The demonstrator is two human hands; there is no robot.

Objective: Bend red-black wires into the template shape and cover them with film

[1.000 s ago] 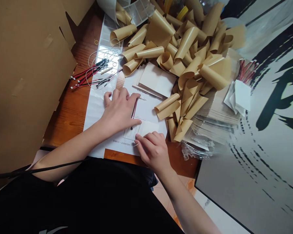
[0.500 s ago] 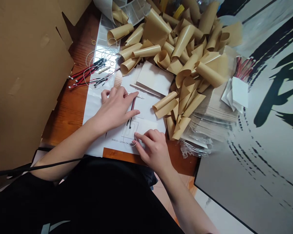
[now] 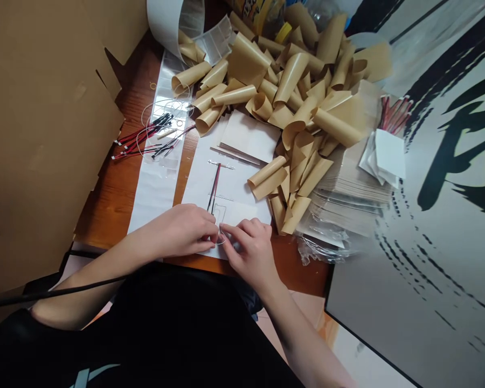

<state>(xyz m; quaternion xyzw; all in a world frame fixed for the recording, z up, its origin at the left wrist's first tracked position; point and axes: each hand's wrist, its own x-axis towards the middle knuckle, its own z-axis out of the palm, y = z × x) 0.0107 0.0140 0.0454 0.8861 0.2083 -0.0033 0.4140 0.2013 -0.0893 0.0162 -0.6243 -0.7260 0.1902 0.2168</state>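
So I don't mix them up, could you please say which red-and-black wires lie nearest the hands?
The single pair on the printed sheet, by the left hand; the others lie bunched farther away.

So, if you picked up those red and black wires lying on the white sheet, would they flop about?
The wires would probably droop, looking very thin beside the left hand. They might splay too, since they part towards the near end. The far end may resist lifting, as it meets a pale strip.
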